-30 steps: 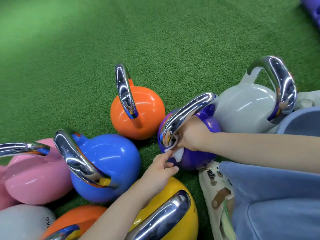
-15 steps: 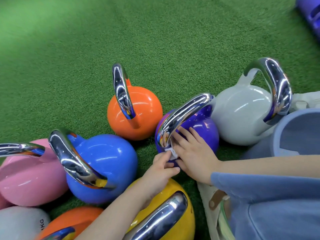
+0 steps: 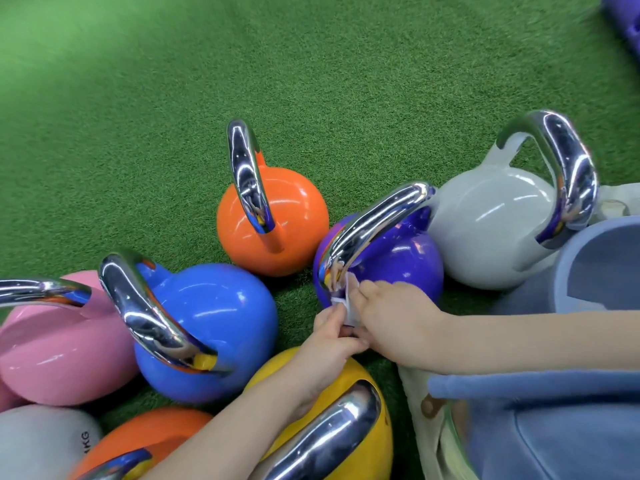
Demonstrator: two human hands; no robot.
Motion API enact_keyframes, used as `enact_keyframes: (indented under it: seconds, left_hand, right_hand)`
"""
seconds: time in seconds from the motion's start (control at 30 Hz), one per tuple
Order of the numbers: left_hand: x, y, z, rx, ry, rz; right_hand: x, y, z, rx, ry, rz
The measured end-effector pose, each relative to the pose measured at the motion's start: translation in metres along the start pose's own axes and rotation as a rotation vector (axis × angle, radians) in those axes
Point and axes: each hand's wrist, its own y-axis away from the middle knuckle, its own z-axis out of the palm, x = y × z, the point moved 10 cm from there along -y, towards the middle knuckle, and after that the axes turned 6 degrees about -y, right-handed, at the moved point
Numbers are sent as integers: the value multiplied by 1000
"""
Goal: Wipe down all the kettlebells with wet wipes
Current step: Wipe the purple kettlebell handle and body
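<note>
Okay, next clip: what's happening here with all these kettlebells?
A person crouched on green turf is wiping the purple kettlebell with a white wet wipe. Both hands meet at its near side, just below the chrome handle: the left hand pinches the wipe's lower edge and the right hand holds it against the bell. The orange, blue, pink, yellow and grey kettlebells stand around untouched.

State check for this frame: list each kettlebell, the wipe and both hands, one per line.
purple kettlebell: upright, being wiped at the handle base
wet wipe: bunched, pressed on the purple kettlebell
left hand: pinches the wipe
right hand: holds the wipe against the bell
orange kettlebell: upright, untouched
blue kettlebell: upright, untouched
grey kettlebell: upright, untouched
yellow kettlebell: under the left forearm
</note>
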Motion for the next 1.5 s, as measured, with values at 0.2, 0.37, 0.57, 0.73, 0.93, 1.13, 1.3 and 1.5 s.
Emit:
enact_keyframes:
  seconds: [0.2,0.37,0.57,0.73,0.93,1.13,1.3,1.5]
  left_hand:
    - [-9,-5,-1,28,115,4]
    - [-14,-6,-9,68,252,15]
    - [4,-14,-47,218,166,160]
    - [19,-19,-66,360,-44,320]
    - [28,-17,-72,631,-76,366]
    - [35,-37,-67,376,25,316]
    - [44,-47,-55,40,-20,250]
    - [61,-48,-46,-146,-210,257]
  right_hand:
    - [-5,11,21,-187,-543,42]
    - [-3,11,24,-172,-693,52]
    - [26,5,12,28,-933,157]
    - [42,3,12,71,-1141,280]
    - [51,0,13,-121,-961,269]
    - [42,5,27,-719,-956,67]
    - [96,29,21,-985,-746,-20]
    - [155,-14,-87,-224,-1637,82]
